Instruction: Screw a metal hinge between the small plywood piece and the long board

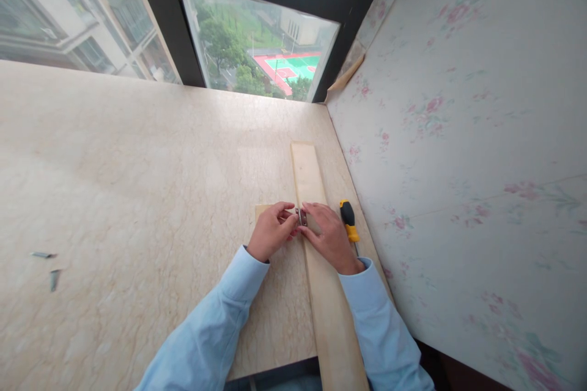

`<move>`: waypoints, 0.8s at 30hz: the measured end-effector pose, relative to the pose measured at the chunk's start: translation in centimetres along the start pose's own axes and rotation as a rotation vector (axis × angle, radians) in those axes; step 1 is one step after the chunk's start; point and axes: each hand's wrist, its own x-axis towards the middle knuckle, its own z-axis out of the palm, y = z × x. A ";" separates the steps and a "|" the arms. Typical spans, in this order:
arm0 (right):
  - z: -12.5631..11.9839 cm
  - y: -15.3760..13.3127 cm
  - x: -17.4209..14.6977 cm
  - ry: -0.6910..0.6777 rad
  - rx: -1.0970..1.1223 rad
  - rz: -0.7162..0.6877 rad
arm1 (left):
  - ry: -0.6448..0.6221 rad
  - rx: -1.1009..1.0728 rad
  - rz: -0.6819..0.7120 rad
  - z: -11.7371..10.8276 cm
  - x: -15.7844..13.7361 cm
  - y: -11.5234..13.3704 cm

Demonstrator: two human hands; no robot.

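Observation:
A small metal hinge (301, 217) sits at the left edge of a long pale wooden board (308, 174). My left hand (274, 231) is closed, with thumb and fingertips pinching the hinge's left side. From the other side my right hand (329, 237) grips it between thumb and fingers, the palm over the board. Behind my left hand, a smaller wooden piece (261, 212) shows only in part. Close to the right of my right hand lies a yellow and black screwdriver (348, 220), its shaft partly hidden by my wrist.
Two small metal pieces lie far left on the marble-patterned countertop (160, 195): one grey strip (43, 255) and another (54, 280). A floral-papered wall (458, 165) rises along the right. Dark-framed windows (261, 43) stand at the back. The board overhangs the counter's front edge.

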 end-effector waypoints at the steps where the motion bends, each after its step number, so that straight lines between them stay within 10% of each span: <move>1: 0.0 0.0 0.0 -0.002 -0.006 -0.002 | -0.002 -0.001 0.001 0.0 0.0 0.0; 24: -0.2 -0.5 0.2 -0.002 0.015 0.005 | -0.016 0.019 0.084 -0.3 0.1 -0.3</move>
